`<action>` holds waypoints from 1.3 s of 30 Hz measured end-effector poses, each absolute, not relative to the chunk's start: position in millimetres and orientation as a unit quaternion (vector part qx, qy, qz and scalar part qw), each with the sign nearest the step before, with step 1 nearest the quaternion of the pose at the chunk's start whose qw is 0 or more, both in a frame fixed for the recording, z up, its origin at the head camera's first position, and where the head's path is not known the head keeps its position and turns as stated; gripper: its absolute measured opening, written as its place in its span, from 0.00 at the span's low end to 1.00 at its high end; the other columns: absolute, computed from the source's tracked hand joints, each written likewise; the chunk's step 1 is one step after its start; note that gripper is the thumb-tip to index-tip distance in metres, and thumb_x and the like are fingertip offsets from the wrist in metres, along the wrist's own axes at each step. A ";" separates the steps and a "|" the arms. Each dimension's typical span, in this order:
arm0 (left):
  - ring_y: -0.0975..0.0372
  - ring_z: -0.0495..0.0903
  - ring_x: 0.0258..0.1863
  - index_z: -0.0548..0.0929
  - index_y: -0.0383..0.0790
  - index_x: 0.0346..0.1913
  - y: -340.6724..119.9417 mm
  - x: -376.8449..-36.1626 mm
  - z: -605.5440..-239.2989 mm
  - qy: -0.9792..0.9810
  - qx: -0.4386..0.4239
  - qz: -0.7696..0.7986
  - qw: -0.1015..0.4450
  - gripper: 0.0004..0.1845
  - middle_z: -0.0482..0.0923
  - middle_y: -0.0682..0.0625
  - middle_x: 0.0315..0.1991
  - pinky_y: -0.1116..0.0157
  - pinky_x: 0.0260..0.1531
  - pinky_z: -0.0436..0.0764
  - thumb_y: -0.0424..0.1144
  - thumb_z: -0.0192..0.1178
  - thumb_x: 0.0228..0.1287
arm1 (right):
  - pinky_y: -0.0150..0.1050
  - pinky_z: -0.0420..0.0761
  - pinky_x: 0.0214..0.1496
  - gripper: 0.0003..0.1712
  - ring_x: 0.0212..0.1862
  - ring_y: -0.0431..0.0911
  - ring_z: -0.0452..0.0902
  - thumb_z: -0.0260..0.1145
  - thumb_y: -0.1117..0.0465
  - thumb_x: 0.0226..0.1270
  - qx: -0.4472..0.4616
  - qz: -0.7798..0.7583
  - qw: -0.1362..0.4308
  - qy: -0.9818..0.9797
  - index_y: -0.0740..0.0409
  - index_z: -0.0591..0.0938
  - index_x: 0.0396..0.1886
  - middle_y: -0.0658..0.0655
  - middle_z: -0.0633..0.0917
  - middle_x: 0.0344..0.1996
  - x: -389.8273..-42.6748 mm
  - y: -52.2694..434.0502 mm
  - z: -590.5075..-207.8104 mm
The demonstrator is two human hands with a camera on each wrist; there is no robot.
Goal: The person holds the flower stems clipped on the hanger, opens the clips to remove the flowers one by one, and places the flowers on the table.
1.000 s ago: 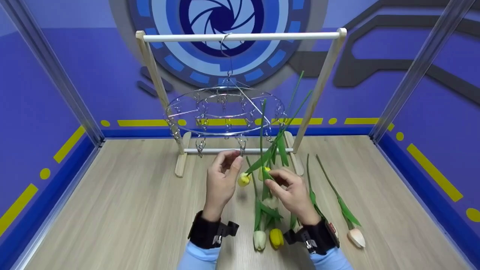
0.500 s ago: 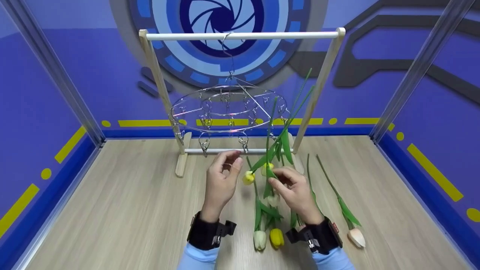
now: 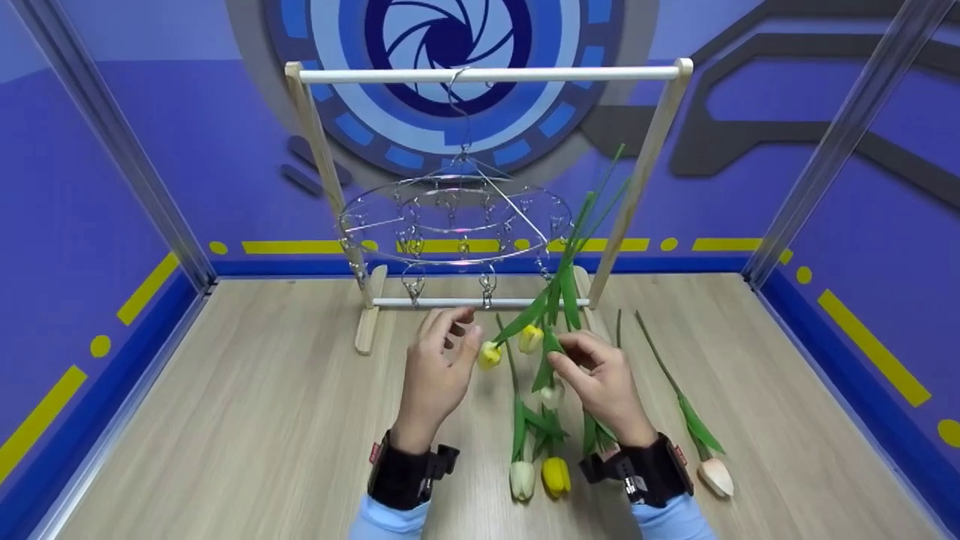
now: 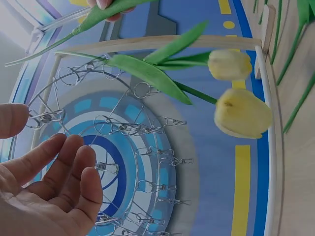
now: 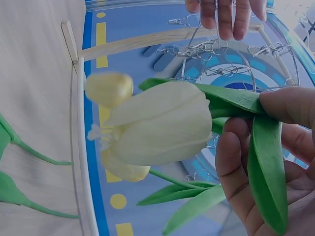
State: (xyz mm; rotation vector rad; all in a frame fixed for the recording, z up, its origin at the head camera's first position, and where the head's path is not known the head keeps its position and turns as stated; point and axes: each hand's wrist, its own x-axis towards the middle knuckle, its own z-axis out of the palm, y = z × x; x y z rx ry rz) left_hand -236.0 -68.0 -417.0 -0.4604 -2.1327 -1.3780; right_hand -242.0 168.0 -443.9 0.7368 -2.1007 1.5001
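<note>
Green stems rise from the right hand point(image 3: 600, 375), whose grip pinches a bunch of tulips point(image 3: 551, 394) upside down, blooms hanging at about 11 o'clock from its fingers. The left hand point(image 3: 439, 367) hovers just beside the yellow blooms, fingers loosely curled, holding nothing. Behind both, at 12 o'clock, a wire clip hanger point(image 3: 454, 221) hangs from a wooden rack point(image 3: 487, 73). More tulips point(image 3: 540, 472) lie on the tabletop point(image 3: 225, 420) between the wrists.
</note>
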 end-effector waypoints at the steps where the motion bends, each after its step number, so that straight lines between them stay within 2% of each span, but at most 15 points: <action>1: 0.54 0.81 0.45 0.83 0.34 0.57 -68.7 -235.1 -417.5 -0.797 -0.173 -0.506 0.281 0.15 0.82 0.45 0.49 0.60 0.44 0.81 0.37 0.62 0.74 | 0.30 0.77 0.36 0.15 0.33 0.42 0.79 0.68 0.77 0.65 0.266 0.544 0.227 -0.763 0.59 0.88 0.48 0.58 0.86 0.37 -242.2 168.5 -443.9; 8: 0.53 0.81 0.48 0.83 0.33 0.56 -75.8 -229.5 -423.2 -0.812 -0.176 -0.467 0.303 0.15 0.82 0.44 0.50 0.55 0.47 0.81 0.37 0.64 0.72 | 0.29 0.78 0.36 0.11 0.32 0.41 0.80 0.68 0.76 0.67 0.254 0.539 0.231 -0.769 0.62 0.88 0.46 0.54 0.86 0.34 -242.4 171.5 -441.6; 15: 0.53 0.81 0.49 0.83 0.33 0.56 -81.3 -224.0 -429.2 -0.827 -0.166 -0.441 0.307 0.15 0.82 0.44 0.50 0.53 0.49 0.81 0.38 0.63 0.73 | 0.34 0.80 0.38 0.10 0.33 0.52 0.80 0.64 0.78 0.70 0.270 0.536 0.219 -0.769 0.72 0.83 0.48 0.64 0.84 0.36 -227.5 170.2 -420.9; 18: 0.53 0.80 0.50 0.83 0.33 0.56 -83.6 -222.9 -433.7 -0.834 -0.162 -0.426 0.311 0.15 0.81 0.44 0.49 0.53 0.49 0.81 0.38 0.63 0.73 | 0.35 0.81 0.39 0.09 0.34 0.55 0.79 0.64 0.77 0.71 0.261 0.540 0.209 -0.773 0.73 0.83 0.48 0.66 0.84 0.36 -227.0 172.5 -419.2; 20: 0.53 0.80 0.50 0.83 0.32 0.56 -85.3 -222.5 -437.4 -0.838 -0.161 -0.415 0.313 0.15 0.81 0.44 0.49 0.53 0.49 0.80 0.38 0.63 0.73 | 0.34 0.82 0.39 0.09 0.34 0.54 0.80 0.65 0.76 0.71 0.245 0.545 0.203 -0.776 0.71 0.84 0.48 0.64 0.84 0.35 -231.3 175.6 -424.0; 27: 0.51 0.81 0.52 0.84 0.31 0.56 -90.7 -220.2 -445.4 -0.848 -0.152 -0.399 0.315 0.16 0.81 0.43 0.49 0.52 0.52 0.80 0.38 0.65 0.72 | 0.30 0.82 0.36 0.07 0.31 0.43 0.82 0.67 0.72 0.70 0.203 0.559 0.198 -0.779 0.66 0.86 0.45 0.59 0.85 0.32 -246.4 188.4 -440.5; 39: 0.51 0.81 0.50 0.84 0.31 0.54 -96.4 -221.7 -450.6 -0.848 -0.146 -0.401 0.315 0.15 0.82 0.43 0.48 0.52 0.51 0.80 0.37 0.66 0.71 | 0.33 0.82 0.37 0.06 0.31 0.44 0.81 0.66 0.72 0.72 0.109 0.565 0.127 -0.808 0.66 0.85 0.45 0.59 0.85 0.30 -246.2 195.9 -437.3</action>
